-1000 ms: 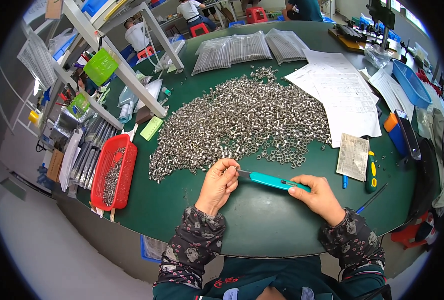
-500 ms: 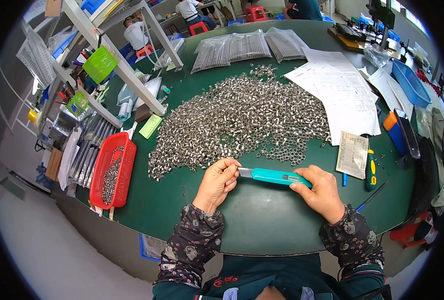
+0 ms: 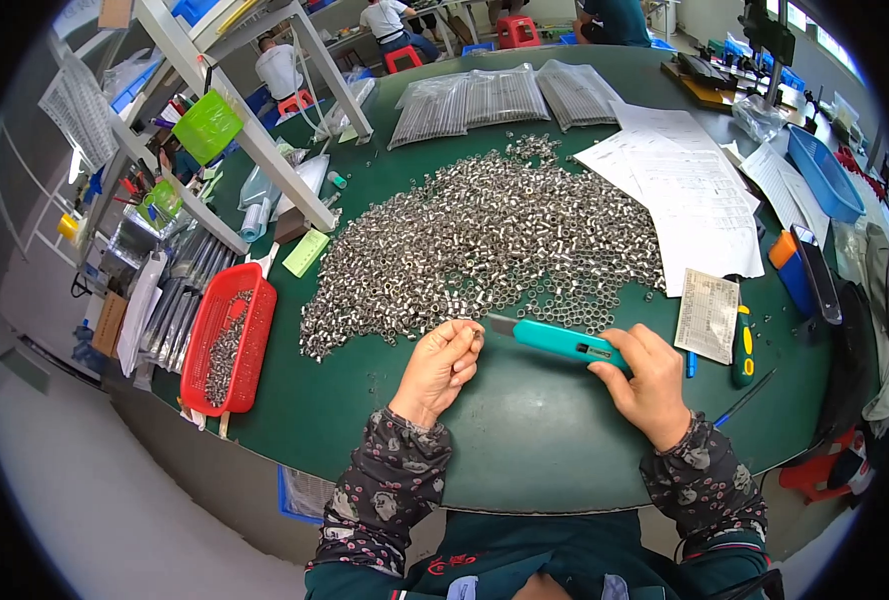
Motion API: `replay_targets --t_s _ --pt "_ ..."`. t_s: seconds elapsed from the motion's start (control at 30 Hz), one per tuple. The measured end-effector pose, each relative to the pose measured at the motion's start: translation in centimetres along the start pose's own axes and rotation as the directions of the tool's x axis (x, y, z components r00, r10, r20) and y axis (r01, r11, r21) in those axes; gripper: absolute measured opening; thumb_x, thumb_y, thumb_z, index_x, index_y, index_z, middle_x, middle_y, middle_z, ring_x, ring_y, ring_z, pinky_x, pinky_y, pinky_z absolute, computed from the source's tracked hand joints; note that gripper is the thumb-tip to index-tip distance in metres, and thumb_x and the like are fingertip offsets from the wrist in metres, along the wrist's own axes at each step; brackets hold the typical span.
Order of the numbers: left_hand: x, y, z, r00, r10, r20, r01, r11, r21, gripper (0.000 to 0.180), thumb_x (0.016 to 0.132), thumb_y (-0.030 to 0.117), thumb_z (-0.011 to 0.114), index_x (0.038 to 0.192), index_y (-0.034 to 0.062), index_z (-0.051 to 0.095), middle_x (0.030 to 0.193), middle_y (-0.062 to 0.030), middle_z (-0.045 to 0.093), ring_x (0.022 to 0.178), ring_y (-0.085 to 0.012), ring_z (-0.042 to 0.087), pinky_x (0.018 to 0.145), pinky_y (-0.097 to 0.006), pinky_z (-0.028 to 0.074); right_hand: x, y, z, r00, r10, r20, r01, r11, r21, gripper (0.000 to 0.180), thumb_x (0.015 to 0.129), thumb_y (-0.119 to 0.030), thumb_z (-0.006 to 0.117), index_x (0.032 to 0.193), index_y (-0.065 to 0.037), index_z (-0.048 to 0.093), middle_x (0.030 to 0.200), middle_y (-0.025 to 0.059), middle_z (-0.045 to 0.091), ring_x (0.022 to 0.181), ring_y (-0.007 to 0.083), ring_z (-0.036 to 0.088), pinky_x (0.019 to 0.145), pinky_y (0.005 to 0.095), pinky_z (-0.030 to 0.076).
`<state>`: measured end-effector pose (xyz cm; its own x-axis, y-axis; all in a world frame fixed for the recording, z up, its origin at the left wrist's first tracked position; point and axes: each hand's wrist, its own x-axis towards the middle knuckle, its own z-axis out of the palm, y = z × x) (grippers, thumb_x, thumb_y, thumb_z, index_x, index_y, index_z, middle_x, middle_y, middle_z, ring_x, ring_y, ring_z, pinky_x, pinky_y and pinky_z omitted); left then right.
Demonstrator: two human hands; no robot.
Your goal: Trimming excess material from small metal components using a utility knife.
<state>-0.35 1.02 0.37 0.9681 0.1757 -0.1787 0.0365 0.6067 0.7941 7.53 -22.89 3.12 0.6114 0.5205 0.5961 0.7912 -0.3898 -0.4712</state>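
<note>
My right hand (image 3: 649,382) is closed round the back end of a teal utility knife (image 3: 569,340). Its blade (image 3: 502,324) is out and points left, its tip just short of my left fingertips. Thumb and forefinger of my left hand (image 3: 435,370) pinch a small metal ring (image 3: 478,335), mostly covered by the fingers. Beyond both hands spreads a large heap of small shiny metal rings (image 3: 495,230) on the green tabletop (image 3: 535,450).
At left stands a red plastic basket (image 3: 265,330) with more rings. Bags of metal tubes (image 3: 505,98) lie behind the heap. Paper sheets (image 3: 685,190), a small printed card (image 3: 707,315) and a green-yellow screwdriver (image 3: 743,345) are at right. A white shelf frame (image 3: 255,150) rises at left.
The knife has tilted and shifted slightly right, so its blade has come away from the ring at my left fingertips. My left hand keeps its pinch.
</note>
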Motion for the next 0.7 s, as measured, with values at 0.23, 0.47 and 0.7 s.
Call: replay_targets --t_s 0.23,0.47,0.7 --pt "0.23 0.19 -0.32 0.999 -0.003 -0.044 0.002 0.999 -0.033 0.016 0.087 0.016 0.049 0.090 0.0014 0.053 0.073 -0.0016 0.048 0.049 -0.0023 0.035 0.038 -0.014 0.027 -0.18 0.24 0.01 0.994 -0.010 0.109 0.025 0.991 -0.134 0.028 0.060 -0.012 0.069 0.085 -0.005 0.056 0.067 0.0072 0.048 0.060 0.0241 0.050 0.051 0.0337 0.039" --pt "0.20 0.30 -0.36 0.999 0.035 -0.016 -0.036 0.998 -0.059 0.014 0.087 0.015 0.048 0.091 0.0023 0.053 0.074 -0.0024 0.047 0.050 -0.0033 0.035 0.039 -0.015 0.028 -0.31 0.14 0.21 0.991 0.006 0.134 0.013 0.989 -0.147 0.025 0.064 -0.016 0.067 0.085 -0.006 0.057 0.068 0.0084 0.050 0.061 0.0249 0.052 0.050 0.0350 0.039" --pt "0.24 -0.01 -0.51 0.996 0.083 -0.020 -0.084 0.996 -0.030 0.014 0.087 0.014 0.048 0.093 0.0024 0.053 0.075 -0.0018 0.047 0.053 -0.0041 0.037 0.041 -0.015 0.029 -0.48 0.03 0.19 0.990 0.100 0.094 -0.104 0.994 0.034 0.024 0.067 -0.020 0.066 0.084 -0.005 0.058 0.065 0.0092 0.050 0.058 0.0274 0.051 0.050 0.0361 0.039"
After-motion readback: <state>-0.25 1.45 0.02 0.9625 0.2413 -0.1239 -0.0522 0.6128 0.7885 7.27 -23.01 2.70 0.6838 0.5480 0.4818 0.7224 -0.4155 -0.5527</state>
